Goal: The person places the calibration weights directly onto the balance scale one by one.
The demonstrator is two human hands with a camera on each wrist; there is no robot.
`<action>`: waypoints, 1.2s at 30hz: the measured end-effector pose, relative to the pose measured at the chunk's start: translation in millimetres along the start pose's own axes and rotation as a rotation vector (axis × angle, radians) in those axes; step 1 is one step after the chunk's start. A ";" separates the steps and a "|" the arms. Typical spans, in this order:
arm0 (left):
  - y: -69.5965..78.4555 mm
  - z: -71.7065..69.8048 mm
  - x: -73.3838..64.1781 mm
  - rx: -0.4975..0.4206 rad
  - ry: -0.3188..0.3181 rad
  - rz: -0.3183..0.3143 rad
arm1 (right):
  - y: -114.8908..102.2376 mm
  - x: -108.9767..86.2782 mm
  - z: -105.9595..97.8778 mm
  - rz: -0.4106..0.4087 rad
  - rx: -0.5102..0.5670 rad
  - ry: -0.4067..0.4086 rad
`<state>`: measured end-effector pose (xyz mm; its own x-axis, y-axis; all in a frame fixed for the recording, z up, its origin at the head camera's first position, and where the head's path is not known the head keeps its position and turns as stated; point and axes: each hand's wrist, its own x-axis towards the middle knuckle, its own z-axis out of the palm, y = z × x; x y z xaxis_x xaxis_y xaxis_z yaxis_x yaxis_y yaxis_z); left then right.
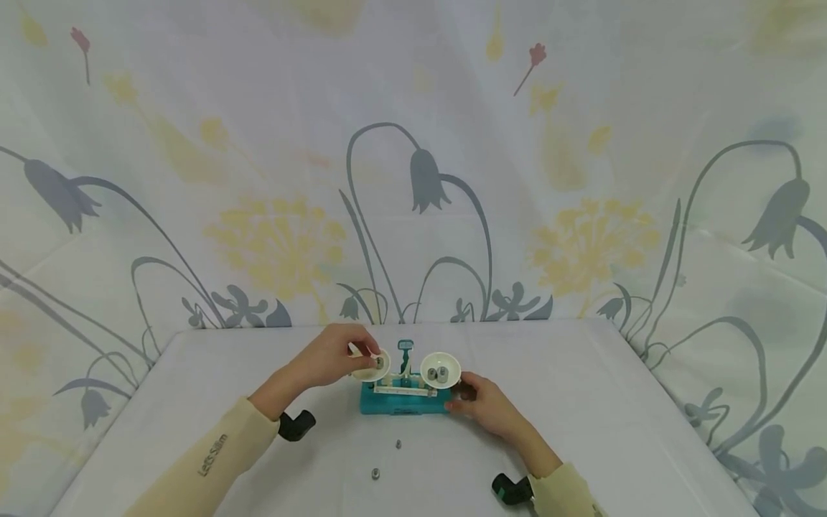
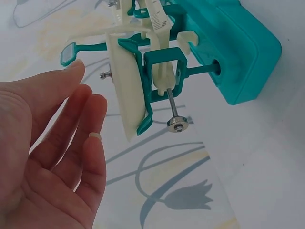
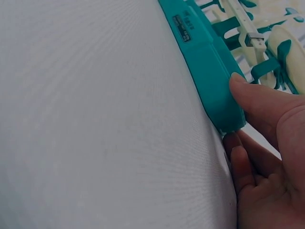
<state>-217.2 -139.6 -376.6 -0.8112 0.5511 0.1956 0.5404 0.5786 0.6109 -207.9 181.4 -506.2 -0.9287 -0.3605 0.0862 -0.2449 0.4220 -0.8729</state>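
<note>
A teal balance scale with two cream pans stands on the table. My left hand is at the left pan, fingertips close to a small metal weight lying in it. In the left wrist view, the thumb and fingers are bent and spread, with nothing visible between them, beside the pan's face. My right hand steadies the right end of the scale's base, the thumb against its edge and the other fingers curled at its end. Two metal weights sit in the right pan.
Two small metal weights, one nearer the scale and one farther forward, stand on the white tabletop. Behind the table rises a flower-printed curtain. Black devices are worn at both wrists.
</note>
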 end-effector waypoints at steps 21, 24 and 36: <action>0.4 -6.1 -41.1 -0.067 0.019 0.040 | -4.4 -1.0 0.3 0.016 -0.010 0.004; 2.2 -4.3 -46.7 -0.087 0.007 0.034 | -4.7 -1.8 0.0 0.012 -0.019 0.005; -1.6 6.5 -63.7 -0.179 -0.040 -0.001 | -6.0 -1.1 1.1 0.030 -0.023 0.017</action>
<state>-164.9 -171.7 -395.0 -0.8002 0.5761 0.1665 0.4883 0.4647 0.7387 -205.1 178.3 -501.6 -0.9404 -0.3330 0.0684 -0.2227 0.4514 -0.8641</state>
